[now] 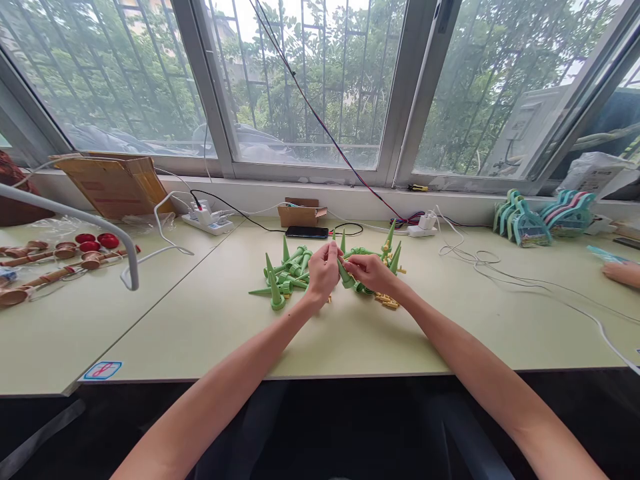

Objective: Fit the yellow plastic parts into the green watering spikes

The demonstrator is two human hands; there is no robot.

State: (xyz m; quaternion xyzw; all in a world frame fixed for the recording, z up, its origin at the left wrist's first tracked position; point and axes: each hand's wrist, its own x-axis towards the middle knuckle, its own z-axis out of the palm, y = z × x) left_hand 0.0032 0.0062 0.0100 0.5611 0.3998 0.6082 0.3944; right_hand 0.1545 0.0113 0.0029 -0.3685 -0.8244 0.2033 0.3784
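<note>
Over the middle of the table, my left hand (324, 269) is closed at the upper, narrow end of a green plastic spike (345, 276), whose wide collar points down. From the other side my right hand (373, 272) reaches in, its fingers pinched against the spike's side. Whatever small thing those fingertips may hold is hidden. To the left of my hands lies a pile of similar green spikes (293, 270), with one spike (275, 293) standing on its collar. More upright green spikes (395, 257) stand behind my right hand. Small yellow plastic pieces (387, 301) lie below my right wrist.
A phone (307, 232) and a small open carton (300, 213) are behind the pile. White cables (480, 260) trail across the right side. Wooden sticks (65, 272) and red balls (95, 241) lie far left. Another person's hand (623, 272) is at the right edge, near pastel hangers (523, 220).
</note>
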